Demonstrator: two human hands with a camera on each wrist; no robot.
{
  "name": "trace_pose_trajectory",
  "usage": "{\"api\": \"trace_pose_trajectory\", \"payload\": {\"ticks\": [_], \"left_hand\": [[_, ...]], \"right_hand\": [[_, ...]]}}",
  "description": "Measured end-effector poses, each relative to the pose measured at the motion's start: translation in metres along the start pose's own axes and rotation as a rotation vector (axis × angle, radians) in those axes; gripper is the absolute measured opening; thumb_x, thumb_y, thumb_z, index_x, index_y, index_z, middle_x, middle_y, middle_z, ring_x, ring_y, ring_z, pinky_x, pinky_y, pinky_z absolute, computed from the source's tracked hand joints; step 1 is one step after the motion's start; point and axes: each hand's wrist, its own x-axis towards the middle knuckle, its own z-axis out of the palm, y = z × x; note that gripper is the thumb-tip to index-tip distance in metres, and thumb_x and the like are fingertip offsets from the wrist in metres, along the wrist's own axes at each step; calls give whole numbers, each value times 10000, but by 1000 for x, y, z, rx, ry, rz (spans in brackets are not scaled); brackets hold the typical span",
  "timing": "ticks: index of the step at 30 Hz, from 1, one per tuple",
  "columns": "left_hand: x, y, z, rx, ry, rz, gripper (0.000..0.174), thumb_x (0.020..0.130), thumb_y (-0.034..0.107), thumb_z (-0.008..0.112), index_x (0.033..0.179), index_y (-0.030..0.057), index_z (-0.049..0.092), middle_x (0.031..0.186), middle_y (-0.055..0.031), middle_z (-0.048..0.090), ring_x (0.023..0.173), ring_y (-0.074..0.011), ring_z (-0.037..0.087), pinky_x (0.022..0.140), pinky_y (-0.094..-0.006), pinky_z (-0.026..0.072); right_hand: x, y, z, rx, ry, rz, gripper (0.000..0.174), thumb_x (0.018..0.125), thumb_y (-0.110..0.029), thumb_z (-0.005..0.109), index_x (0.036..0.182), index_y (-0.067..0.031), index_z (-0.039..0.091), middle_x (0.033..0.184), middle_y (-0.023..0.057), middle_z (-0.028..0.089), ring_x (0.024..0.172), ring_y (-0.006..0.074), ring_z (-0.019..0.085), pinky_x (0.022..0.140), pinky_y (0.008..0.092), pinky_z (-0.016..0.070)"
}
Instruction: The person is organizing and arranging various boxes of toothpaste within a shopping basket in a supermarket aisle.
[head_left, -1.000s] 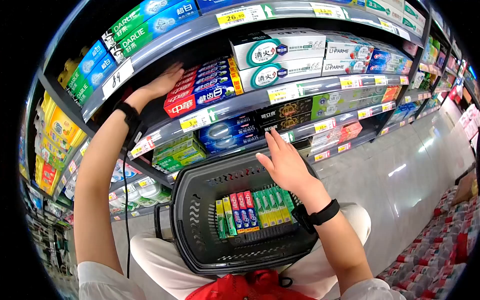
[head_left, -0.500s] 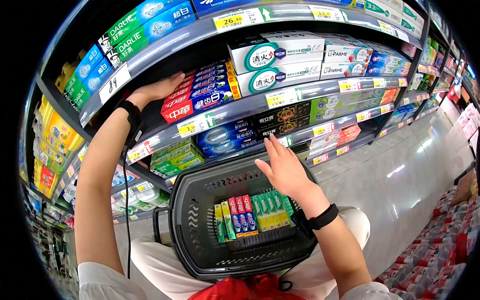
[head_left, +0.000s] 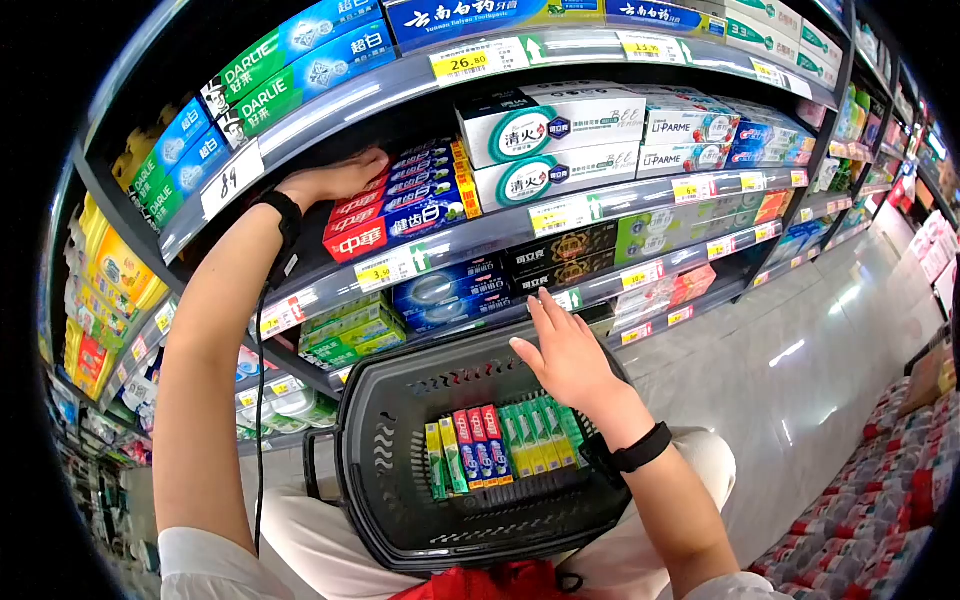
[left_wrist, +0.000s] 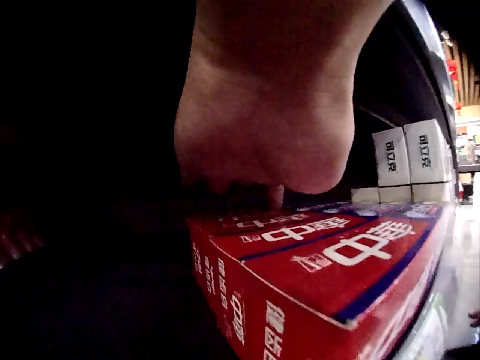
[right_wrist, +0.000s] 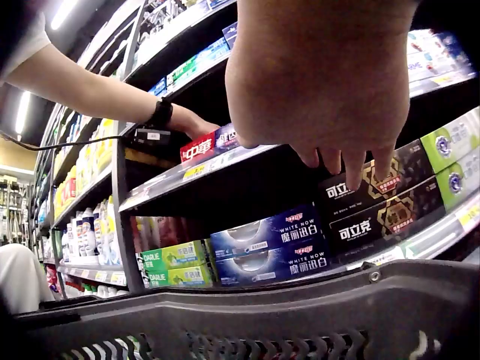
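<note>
In the head view the left hand [head_left: 335, 180] reaches onto the middle shelf, at the back left of a row of red and blue toothpaste boxes [head_left: 385, 222]. The left wrist view has that hand [left_wrist: 262, 127] over the red boxes [left_wrist: 322, 262], its fingertips in shadow behind their top edge; whether they touch is unclear. The right hand [head_left: 572, 355] is held above the right side of a black basket [head_left: 400, 520], fingers extended, holding nothing. Inside the basket stand red-blue boxes [head_left: 483, 450] between green and yellow ones [head_left: 540, 435].
White boxes [head_left: 560, 175] stand right of the red row. Below are blue boxes [head_left: 450, 295], black boxes [head_left: 560, 258] and green boxes [head_left: 350, 335]. The shelf edge [head_left: 470, 235] carries price tags. A cable [head_left: 260, 430] hangs from the left wrist. Grey floor [head_left: 770, 350] lies at the right.
The left hand has moved slightly right and lower, closer over the red boxes' back end. The right hand stays over the basket, a little lower in view.
</note>
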Motion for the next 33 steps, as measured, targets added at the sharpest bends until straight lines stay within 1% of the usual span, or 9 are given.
{"api": "trace_pose_trajectory", "payload": {"ticks": [6, 10, 12, 16, 18, 22, 25, 30, 33], "left_hand": [[-3, -5, -9, -152, -94, 109, 469, 961, 366, 189, 1170, 15, 419, 1210, -132, 425, 1162, -216, 374, 1007, -300, 262], [17, -52, 11, -205, -2, 10, 466, 960, 365, 204, 1155, 11, 437, 1214, -135, 433, 1166, -219, 374, 1021, -293, 252], [16, -52, 12, -53, 60, 47, 480, 962, 366, 204, 1185, 7, 432, 1255, -137, 425, 1186, -219, 368, 1033, -291, 247], [20, -50, 7, -20, -23, 63, 507, 960, 381, 205, 1239, 7, 405, 1314, -137, 389, 1223, -223, 345, 1046, -301, 234], [3, -19, -2, 0, 4, -24, 531, 957, 398, 202, 1248, 11, 420, 1335, -137, 378, 1236, -229, 339, 1052, -306, 222], [14, -35, 0, -60, -30, 18, 563, 951, 428, 193, 1212, 12, 467, 1316, -145, 404, 1222, -243, 356, 1055, -315, 216], [4, -21, -10, -39, -34, 37, 598, 936, 471, 184, 1285, 32, 394, 1373, -140, 327, 1285, -251, 276, 1067, -328, 186], [-5, -8, -20, -107, -96, -92, 602, 935, 488, 191, 1099, 30, 545, 1204, -147, 496, 1120, -265, 436, 987, -344, 281], [-9, -5, -17, -125, -19, -97, 603, 932, 496, 194, 1075, 45, 569, 1170, -145, 519, 1093, -267, 453, 974, -347, 290]], "right_hand": [[3, 2, -1, -16, -8, -5, 602, 886, -425, 408, 1263, 41, 349, 1317, 234, 343, 1185, 363, 381, 976, 470, 314], [4, 1, 3, -8, -28, -7, 604, 889, -427, 401, 1269, 39, 345, 1325, 233, 335, 1192, 362, 374, 981, 471, 308], [5, 1, 5, -17, -58, 9, 604, 892, -427, 394, 1275, 37, 339, 1333, 231, 325, 1201, 360, 365, 987, 471, 300], [5, 3, 5, -18, -72, 15, 602, 893, -429, 391, 1277, 32, 339, 1338, 226, 321, 1209, 359, 357, 992, 470, 295], [6, 4, 5, -18, -71, 18, 603, 892, -434, 391, 1275, 29, 342, 1338, 225, 320, 1210, 358, 357, 993, 472, 294], [6, 4, 3, -7, -79, 28, 603, 892, -436, 390, 1271, 30, 346, 1334, 226, 325, 1210, 354, 358, 991, 474, 294], [5, 4, 3, -11, -64, 25, 604, 893, -438, 388, 1268, 34, 348, 1330, 229, 328, 1205, 350, 364, 988, 476, 297], [5, 5, 1, -15, -39, 3, 600, 893, -437, 388, 1258, 38, 363, 1323, 234, 334, 1192, 355, 374, 982, 477, 304], [6, 4, 1, -15, -35, -1, 596, 893, -437, 389, 1250, 41, 373, 1319, 234, 339, 1188, 358, 378, 979, 476, 308]]}}
